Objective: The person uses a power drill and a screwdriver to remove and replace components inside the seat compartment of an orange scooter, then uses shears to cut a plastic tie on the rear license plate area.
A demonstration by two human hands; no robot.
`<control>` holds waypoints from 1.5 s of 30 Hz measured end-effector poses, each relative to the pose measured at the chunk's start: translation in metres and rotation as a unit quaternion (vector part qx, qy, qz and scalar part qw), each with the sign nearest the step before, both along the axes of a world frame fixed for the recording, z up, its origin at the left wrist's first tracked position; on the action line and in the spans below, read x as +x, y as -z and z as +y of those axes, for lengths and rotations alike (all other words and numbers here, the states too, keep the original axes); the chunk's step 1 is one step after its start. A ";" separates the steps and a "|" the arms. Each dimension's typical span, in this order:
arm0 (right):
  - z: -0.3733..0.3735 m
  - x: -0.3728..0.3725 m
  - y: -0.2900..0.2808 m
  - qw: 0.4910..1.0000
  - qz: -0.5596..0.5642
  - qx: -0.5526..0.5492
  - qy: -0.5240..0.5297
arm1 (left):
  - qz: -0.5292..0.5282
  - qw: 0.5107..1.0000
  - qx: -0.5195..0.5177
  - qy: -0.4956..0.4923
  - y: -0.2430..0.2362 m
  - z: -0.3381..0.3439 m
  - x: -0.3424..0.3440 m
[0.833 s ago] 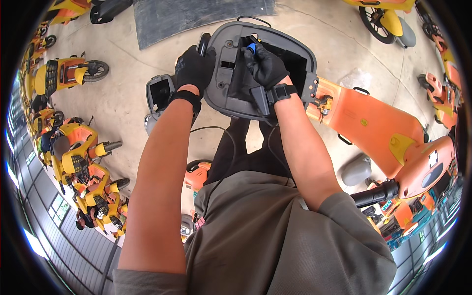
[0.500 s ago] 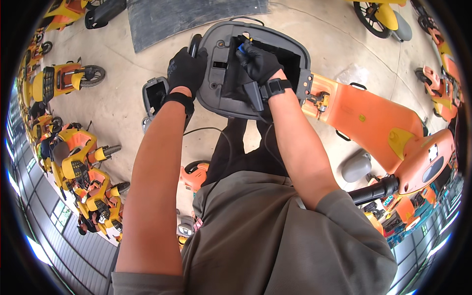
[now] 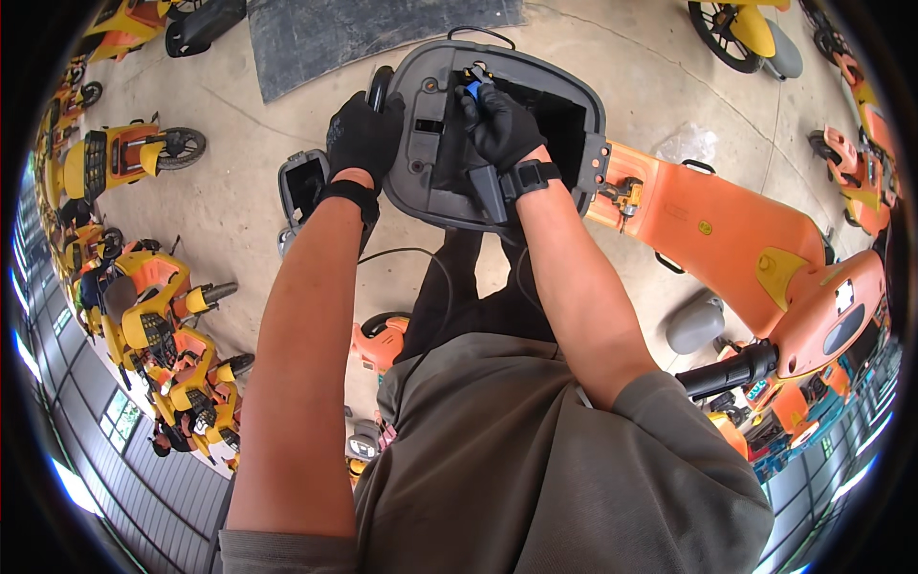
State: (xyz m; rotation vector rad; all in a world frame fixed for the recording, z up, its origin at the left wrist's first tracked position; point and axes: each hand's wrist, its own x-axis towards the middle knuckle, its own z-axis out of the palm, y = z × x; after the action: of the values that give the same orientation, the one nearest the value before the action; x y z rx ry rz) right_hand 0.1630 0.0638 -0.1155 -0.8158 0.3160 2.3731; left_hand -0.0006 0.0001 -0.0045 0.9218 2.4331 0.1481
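Note:
Below me is an orange scooter whose grey plastic seat compartment lies uncovered, with a deep black well. My left hand, in a black glove, is closed around the black grab bar at the compartment's left edge. Inside the well, near its far side, my gloved right hand pinches a small blue piece; its exact kind is hidden by the fingers. Just beyond the blue piece is a small yellow and black part. A dark grey flat-ended part projects beside my right wrist.
A yellow power drill lies on the orange footboard to the right. A black cable loops over the far rim. A dark mat covers floor ahead, and a grey open box sits left. Several yellow scooters stand around.
My right hand has shifted slightly within the well, and more of the blue piece and the yellow and black part shows. My left hand stays where it was.

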 end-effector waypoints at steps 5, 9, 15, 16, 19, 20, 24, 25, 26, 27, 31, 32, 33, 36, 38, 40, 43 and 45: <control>-0.005 -0.003 -0.004 1.000 -0.017 0.005 0.000 | 0.007 1.000 0.002 0.000 -0.004 0.001 0.002; -0.007 -0.003 -0.003 0.972 -0.074 0.214 -0.063 | 0.006 1.000 -0.001 0.000 -0.001 0.002 0.002; -0.004 -0.004 -0.005 1.000 -0.008 -0.002 -0.001 | 0.005 1.000 -0.010 0.000 -0.003 0.002 0.002; -0.005 -0.003 -0.005 1.000 -0.005 0.009 -0.003 | 0.007 1.000 -0.010 0.000 -0.003 0.002 0.002; -0.005 -0.004 -0.006 1.000 0.001 0.002 -0.001 | 0.023 1.000 0.006 0.002 0.001 -0.001 0.001; -0.004 -0.004 -0.006 1.000 0.002 -0.014 0.004 | 0.034 0.999 0.023 0.005 0.001 -0.001 0.001; -0.006 -0.004 -0.004 1.000 -0.004 0.020 -0.006 | 0.040 0.999 0.020 0.007 0.002 -0.002 0.001; -0.007 -0.003 -0.002 0.989 -0.043 0.135 -0.042 | 0.034 0.999 0.021 0.004 0.003 -0.002 0.000; -0.008 -0.002 0.004 0.977 -0.063 0.193 -0.059 | 0.027 0.999 0.023 0.003 0.003 -0.001 0.001; -0.008 -0.001 0.009 0.962 -0.085 0.249 -0.073 | 0.026 0.999 0.024 0.005 0.003 0.001 0.002; -0.004 -0.005 0.000 0.621 -0.432 0.642 -0.122 | 0.029 0.999 0.016 -0.001 0.001 -0.002 -0.001; -0.002 -0.002 -0.007 0.416 -0.510 0.741 -0.137 | 0.026 1.000 0.010 -0.002 0.000 -0.002 -0.001; -0.003 -0.002 -0.007 0.416 -0.510 0.741 -0.137 | 0.025 1.000 0.011 -0.002 0.000 -0.001 0.000; -0.004 -0.004 0.003 0.417 -0.513 0.744 -0.095 | 0.005 1.000 -0.003 -0.005 -0.003 0.003 0.003; -0.008 -0.011 0.012 0.715 -0.387 0.581 -0.036 | 0.007 1.000 0.007 0.002 -0.002 0.003 0.004; -0.010 -0.013 0.005 0.745 -0.368 0.554 -0.043 | 0.023 1.000 0.015 0.002 -0.002 0.000 0.002; -0.003 -0.009 -0.022 0.602 -0.465 0.633 -0.147 | 0.034 0.999 0.021 0.003 0.001 -0.003 0.001; 0.001 -0.006 -0.025 0.504 -0.522 0.656 -0.210 | 0.033 0.999 0.020 0.004 0.002 -0.002 0.000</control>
State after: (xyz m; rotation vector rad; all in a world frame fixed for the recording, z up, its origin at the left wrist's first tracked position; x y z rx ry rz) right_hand 0.1568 0.0653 -0.0910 -1.2366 -2.0614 1.1890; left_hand -0.0004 -0.0020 -0.0069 0.9694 2.4948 0.1672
